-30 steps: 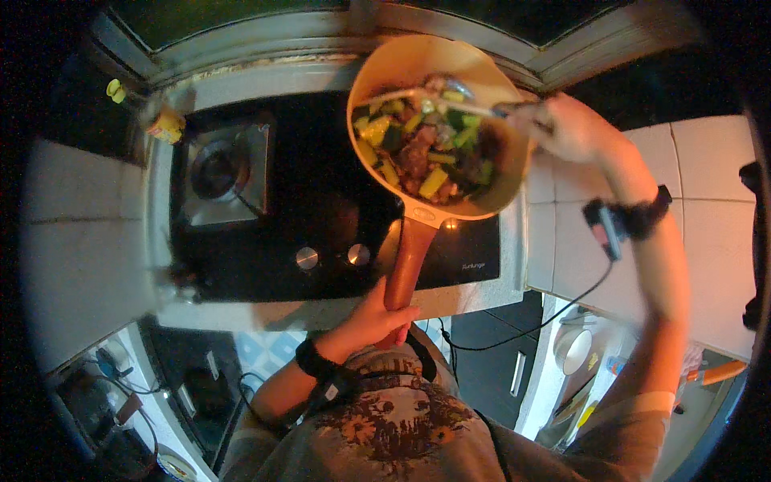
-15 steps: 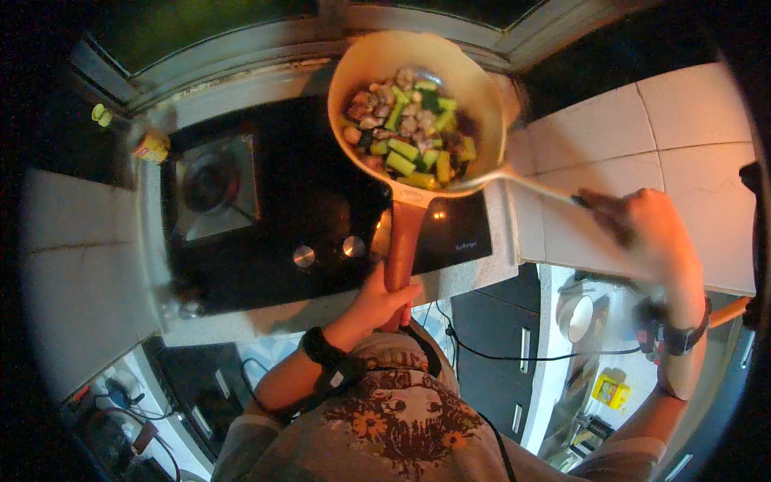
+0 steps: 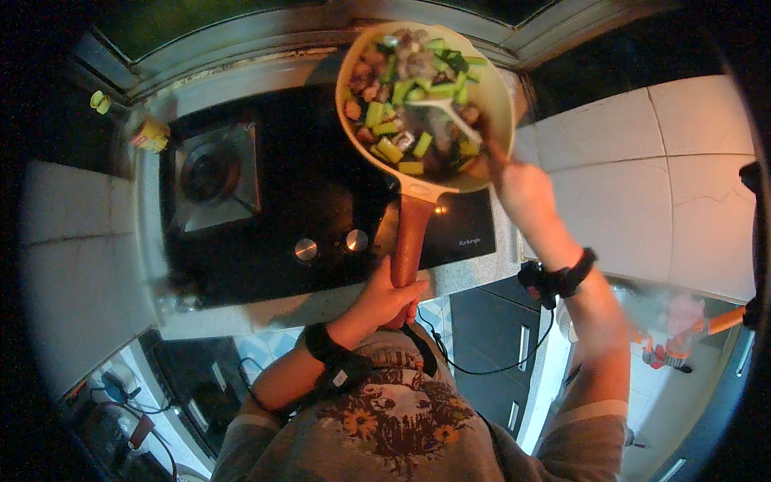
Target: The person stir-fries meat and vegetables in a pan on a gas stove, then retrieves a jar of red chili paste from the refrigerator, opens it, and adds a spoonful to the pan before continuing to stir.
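Observation:
A pale, deep frying pan [image 3: 498, 100] with a brown handle [image 3: 411, 233] is over the right part of the black stovetop [image 3: 297, 169]. Fingers of my left hand [image 3: 387, 299] wrap round the end of that handle. Pieces of meat and cut green vegetables [image 3: 391, 150] fill the pan, some of them blurred by motion. In my right hand [image 3: 526, 193], at the pan's right rim, is the brown grip of a spatula [image 3: 459, 122]. Its pale head reaches in among the food, which partly covers it.
A second burner [image 3: 210, 175] lies to the left. A yellow-labelled container [image 3: 151, 135] stands at the stove's far left corner. White tiled surfaces [image 3: 618, 161] flank the stove on the right. A black cable [image 3: 490, 371] hangs from my right wrist past dark drawers [image 3: 490, 337].
My right hand has swung in leftward to the pan, bringing the spatula from the rim into the food. The vegetables have shifted. My left hand keeps its hold on the handle.

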The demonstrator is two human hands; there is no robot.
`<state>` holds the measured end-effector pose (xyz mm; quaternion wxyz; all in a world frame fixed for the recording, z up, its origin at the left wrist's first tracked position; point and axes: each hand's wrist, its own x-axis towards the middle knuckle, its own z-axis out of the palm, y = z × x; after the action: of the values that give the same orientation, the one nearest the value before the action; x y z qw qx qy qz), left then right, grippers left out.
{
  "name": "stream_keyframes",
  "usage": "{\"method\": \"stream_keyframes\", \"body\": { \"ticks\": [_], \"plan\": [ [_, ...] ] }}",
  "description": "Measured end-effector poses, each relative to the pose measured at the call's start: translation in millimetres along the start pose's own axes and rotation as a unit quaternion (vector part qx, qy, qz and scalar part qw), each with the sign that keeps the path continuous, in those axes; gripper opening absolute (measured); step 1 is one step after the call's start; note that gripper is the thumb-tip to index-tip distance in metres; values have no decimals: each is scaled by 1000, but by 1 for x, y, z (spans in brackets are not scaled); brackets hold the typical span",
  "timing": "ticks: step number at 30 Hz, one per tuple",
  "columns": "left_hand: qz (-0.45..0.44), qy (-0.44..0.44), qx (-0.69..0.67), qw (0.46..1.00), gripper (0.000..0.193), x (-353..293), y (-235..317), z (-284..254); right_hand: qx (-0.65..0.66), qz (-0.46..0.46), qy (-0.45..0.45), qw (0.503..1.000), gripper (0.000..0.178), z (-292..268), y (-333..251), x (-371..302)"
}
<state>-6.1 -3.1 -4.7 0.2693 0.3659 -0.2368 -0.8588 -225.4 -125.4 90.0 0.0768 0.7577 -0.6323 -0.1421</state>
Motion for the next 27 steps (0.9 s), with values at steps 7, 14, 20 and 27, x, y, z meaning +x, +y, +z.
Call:
{"method": "stream_keyframes", "body": {
  "ticks": [7, 14, 20, 27],
  "plan": [
    [1, 12, 11, 1000, 46, 0, -2, 1, -19, -75, -62, 995, 19, -103, 53, 12],
    [-7, 16, 26, 1000, 54, 2, -3, -1, 17, 131, -416, 900, 25, -120, 90, 109],
    [11, -18, -5, 1000, 36, 3, -4, -3, 259, 122, -408, 867, 26, -67, 129, 84],
    [-1, -4, 23, 1000, 37, 1, -4, -4, 346, 11, -179, 921, 27, -5, 88, 82]
  ]
}}
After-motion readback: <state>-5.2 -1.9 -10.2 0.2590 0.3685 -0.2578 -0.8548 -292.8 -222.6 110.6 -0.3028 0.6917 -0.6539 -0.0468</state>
